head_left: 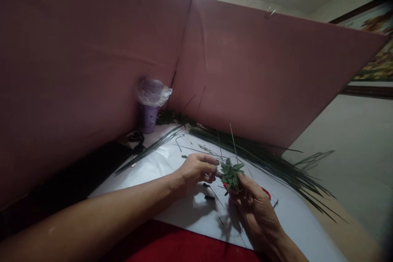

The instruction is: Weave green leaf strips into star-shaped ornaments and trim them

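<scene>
My right hand [253, 200] grips a small folded green leaf piece [231, 172] with pointed, star-like tips, thumb in front and fingers behind. Thin leaf ends stick up out of it. At its left edge is my left hand [199, 168], fingers bent together in a pinch; what lies between those fingertips is too small to make out. Behind the right hand shows a red loop [266, 192], partly hidden. Dark leaf scraps [209, 197] lie on the white sheet [184, 208] below my hands.
Long green leaves [260, 153] lie in a bundle along the back right, others [150, 149] at the left edge. A purple cup [149, 118] with clear plastic over it stands in the corner. Pink panels [239, 65] rise behind. Red cloth [172, 241] shows in front.
</scene>
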`<state>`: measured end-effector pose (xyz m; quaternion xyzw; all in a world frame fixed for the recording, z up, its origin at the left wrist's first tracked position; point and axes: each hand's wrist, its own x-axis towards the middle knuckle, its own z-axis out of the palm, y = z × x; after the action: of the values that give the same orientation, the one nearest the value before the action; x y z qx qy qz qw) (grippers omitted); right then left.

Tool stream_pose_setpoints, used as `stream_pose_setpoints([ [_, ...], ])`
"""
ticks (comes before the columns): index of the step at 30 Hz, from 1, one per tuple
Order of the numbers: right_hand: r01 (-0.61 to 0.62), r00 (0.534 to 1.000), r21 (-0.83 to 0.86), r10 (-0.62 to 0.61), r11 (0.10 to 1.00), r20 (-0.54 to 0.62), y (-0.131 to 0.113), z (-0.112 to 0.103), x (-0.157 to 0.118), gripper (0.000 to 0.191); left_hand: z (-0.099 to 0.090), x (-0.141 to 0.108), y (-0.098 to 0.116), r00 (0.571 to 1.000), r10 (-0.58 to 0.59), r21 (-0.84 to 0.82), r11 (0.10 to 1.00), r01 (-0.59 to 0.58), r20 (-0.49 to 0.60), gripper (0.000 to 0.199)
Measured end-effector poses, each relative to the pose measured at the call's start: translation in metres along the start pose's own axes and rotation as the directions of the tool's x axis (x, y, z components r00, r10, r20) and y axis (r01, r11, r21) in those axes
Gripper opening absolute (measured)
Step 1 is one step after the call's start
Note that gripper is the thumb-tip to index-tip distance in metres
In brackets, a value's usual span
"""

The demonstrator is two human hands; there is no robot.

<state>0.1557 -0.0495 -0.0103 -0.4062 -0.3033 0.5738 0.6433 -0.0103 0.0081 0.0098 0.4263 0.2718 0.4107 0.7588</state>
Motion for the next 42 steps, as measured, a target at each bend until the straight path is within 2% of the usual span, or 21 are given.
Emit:
stream_pose_setpoints([
  [4,0.081,0.996,-0.063,-0.083,0.995,-0.03,0.0,0.005,-0.002,0.023,0.001,0.0,-0.001,1.0,0.002,-0.005,1.0,-0.002,-0.011,0.024],
  [6,0.182,0.978,-0.133,-0.193,0.974,-0.074,-0.003,0.006,-0.002,0.024,0.001,0.0,-0.001,0.998,-0.002,0.004,1.0,0.002,-0.069,0.026],
  [8,0.324,0.924,-0.28,-0.365,0.904,-0.11,-0.008,0.005,-0.002,0.023,0.0,0.001,-0.003,0.99,-0.01,0.037,0.999,0.015,-0.14,0.023],
  [10,0.486,0.808,-0.525,-0.588,0.698,-0.035,-0.016,-0.001,-0.001,0.02,-0.002,0.003,-0.005,0.985,-0.008,0.084,0.996,0.023,-0.173,0.019],
  [12,0.633,0.594,-0.717,-0.777,0.292,0.209,-0.024,-0.008,-0.001,0.014,-0.003,0.002,-0.008,0.993,-0.005,0.116,0.993,0.02,-0.121,0.019],
  [14,0.672,0.343,-0.72,-0.79,-0.172,0.509,-0.031,-0.012,-0.003,0.001,-0.002,0.0,-0.007,1.0,-0.016,0.096,0.995,0.015,0.011,0.023],
  [15,0.65,0.246,-0.673,-0.74,-0.354,0.627,-0.033,-0.013,-0.004,0.007,0.0,-0.003,-0.006,0.996,-0.013,0.067,0.998,0.007,0.089,0.025],
  [16,0.614,0.184,-0.62,-0.674,-0.489,0.715,-0.034,-0.013,-0.006,0.013,0.001,-0.006,-0.004,0.986,-0.002,0.032,0.999,-0.003,0.168,0.027],
  [18,0.54,0.138,-0.533,-0.556,-0.651,0.819,-0.034,-0.011,-0.009,0.019,0.005,-0.012,0.002,0.951,0.05,-0.039,0.998,-0.04,0.306,0.029],
  [20,0.491,0.111,-0.467,-0.479,-0.735,0.871,-0.032,-0.008,-0.012,0.022,0.008,-0.017,0.008,0.918,0.099,-0.079,0.994,-0.074,0.385,0.029],
  [23,0.472,0.082,-0.406,-0.419,-0.783,0.904,-0.026,-0.005,-0.011,0.025,0.009,-0.018,0.011,0.92,0.136,-0.085,0.99,-0.112,0.368,0.026],
  [25,0.486,0.112,-0.404,-0.403,-0.775,0.908,-0.022,-0.003,-0.009,0.028,0.007,-0.015,0.01,0.94,0.142,-0.075,0.989,-0.125,0.312,0.026],
  [29,0.546,0.259,-0.398,-0.303,-0.738,0.917,-0.022,0.006,-0.015,0.033,0.001,-0.007,0.007,0.972,0.146,-0.031,0.989,-0.143,0.181,0.025],
  [32,0.629,0.245,-0.353,-0.254,-0.692,0.936,-0.036,0.014,-0.025,0.039,-0.002,-0.003,0.009,0.969,0.16,-0.01,0.987,-0.161,0.186,0.019],
  [34,0.645,0.277,-0.453,-0.364,-0.616,0.889,-0.055,0.017,-0.027,0.028,-0.003,-0.003,0.012,0.966,0.141,-0.033,0.99,-0.137,0.218,0.017],
  [35,0.633,0.33,-0.55,-0.453,-0.545,0.828,-0.066,0.018,-0.025,0.02,-0.004,-0.003,0.013,0.966,0.12,-0.041,0.993,-0.114,0.227,0.017],
  [37,0.566,0.533,-0.747,-0.538,-0.348,0.654,-0.087,0.015,-0.015,0.014,-0.004,-0.003,0.016,0.971,0.064,-0.042,0.998,-0.056,0.229,0.017],
  [39,0.434,0.806,-0.889,-0.378,-0.145,0.455,-0.102,0.008,0.0,0.019,-0.006,-0.003,0.018,0.971,0.016,-0.027,1.0,-0.01,0.238,0.018],
  [40,0.377,0.895,-0.924,-0.235,-0.06,0.38,-0.107,0.004,0.007,0.02,-0.007,-0.002,0.019,0.969,0.0,-0.017,1.0,0.004,0.249,0.017],
  [41,0.347,0.931,-0.938,-0.119,-0.01,0.346,-0.108,-0.001,0.014,0.02,-0.008,-0.002,0.02,0.965,-0.011,-0.008,1.0,0.014,0.261,0.017],
  [42,0.339,0.939,-0.941,-0.07,0.01,0.337,-0.107,-0.005,0.02,0.019,-0.01,-0.001,0.021,0.962,-0.02,-0.001,1.0,0.021,0.274,0.017],
])
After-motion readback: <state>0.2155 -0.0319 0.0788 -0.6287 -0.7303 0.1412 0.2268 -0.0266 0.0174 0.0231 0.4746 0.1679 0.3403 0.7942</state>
